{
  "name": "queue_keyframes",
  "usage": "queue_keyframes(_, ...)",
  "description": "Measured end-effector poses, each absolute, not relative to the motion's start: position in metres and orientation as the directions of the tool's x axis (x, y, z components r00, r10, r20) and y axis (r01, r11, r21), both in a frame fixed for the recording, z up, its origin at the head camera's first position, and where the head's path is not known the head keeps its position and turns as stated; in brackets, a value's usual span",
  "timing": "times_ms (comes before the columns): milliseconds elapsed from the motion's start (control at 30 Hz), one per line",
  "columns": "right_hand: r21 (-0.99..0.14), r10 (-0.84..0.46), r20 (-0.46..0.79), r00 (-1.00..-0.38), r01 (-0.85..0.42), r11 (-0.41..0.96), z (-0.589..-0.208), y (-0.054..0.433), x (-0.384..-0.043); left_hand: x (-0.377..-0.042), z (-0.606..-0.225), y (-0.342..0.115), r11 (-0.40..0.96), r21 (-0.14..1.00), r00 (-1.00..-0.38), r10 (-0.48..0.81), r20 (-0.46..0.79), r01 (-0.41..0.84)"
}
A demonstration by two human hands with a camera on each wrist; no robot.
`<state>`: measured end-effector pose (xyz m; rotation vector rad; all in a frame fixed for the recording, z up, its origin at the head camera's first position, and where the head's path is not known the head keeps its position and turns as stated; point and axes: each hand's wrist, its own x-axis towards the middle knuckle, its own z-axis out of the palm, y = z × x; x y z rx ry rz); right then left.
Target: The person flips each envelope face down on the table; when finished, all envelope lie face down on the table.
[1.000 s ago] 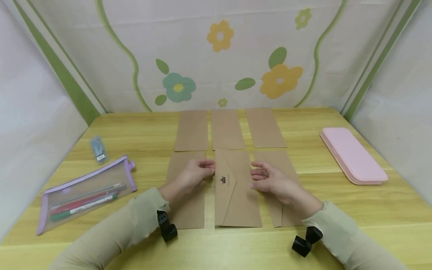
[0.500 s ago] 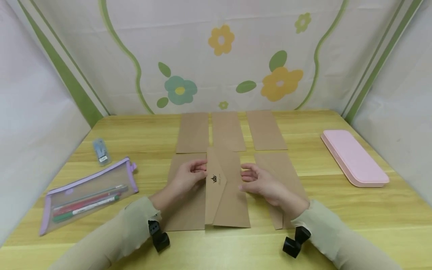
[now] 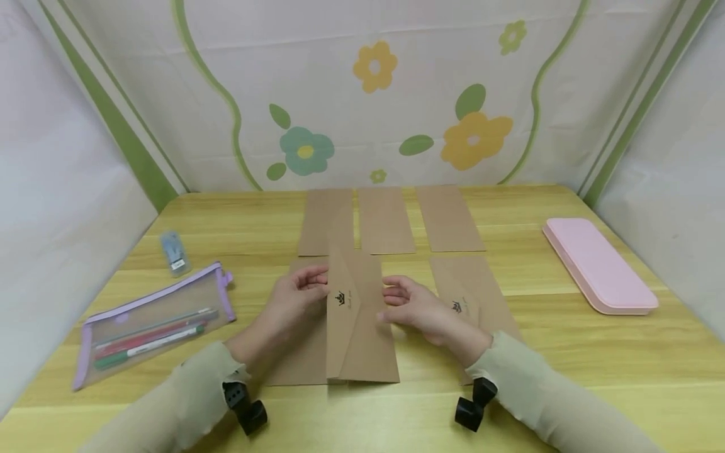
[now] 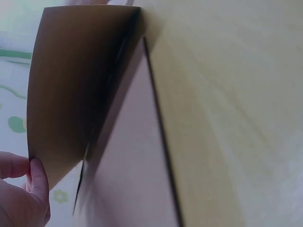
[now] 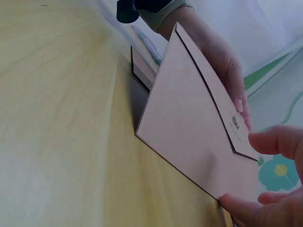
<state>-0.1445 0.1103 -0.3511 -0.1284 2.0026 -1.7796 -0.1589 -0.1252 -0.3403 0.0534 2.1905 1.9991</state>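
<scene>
A brown kraft envelope with a pointed flap and a black crown print is held in the front middle, partly over the front left envelope. My left hand pinches its left edge between thumb and fingers; the left wrist view shows this grip on the raised brown paper. At the right edge, my right hand holds the envelope with thumb and fingertips. The right wrist view has the envelope tilted above the table. Another crown-printed envelope lies front right, partly hidden by my right forearm.
Three plain brown envelopes lie in the back row: left, middle and right. A mesh pouch with several pens and a small bluish box are at left. A pink case lies at right on the wooden table.
Both hands have moved left together, carrying the envelope from the middle spot onto the front left one. The crown print on the front right envelope has come into sight.
</scene>
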Motion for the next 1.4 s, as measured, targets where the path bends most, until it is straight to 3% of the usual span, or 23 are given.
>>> queue_keyframes(467, -0.960, -0.336, -0.279, -0.900, 0.264, 0.091, -0.349, 0.086, -0.151, -0.163, -0.318, -0.127, 0.093, 0.994, -0.979, 0.191, -0.067, -0.050)
queue_keyframes(1167, -0.967, -0.404, -0.246, -0.881, 0.253, 0.036, -0.350, 0.081, -0.153, -0.166, -0.302, -0.088, 0.176, 0.983, -0.984, 0.177, 0.019, 0.051)
queue_keyframes(1400, -0.970, -0.329, -0.225, -0.917, 0.243, -0.013, -0.353, 0.085, -0.151, -0.165, -0.305, -0.079, 0.152, 0.986, -0.978, 0.206, 0.037, 0.069)
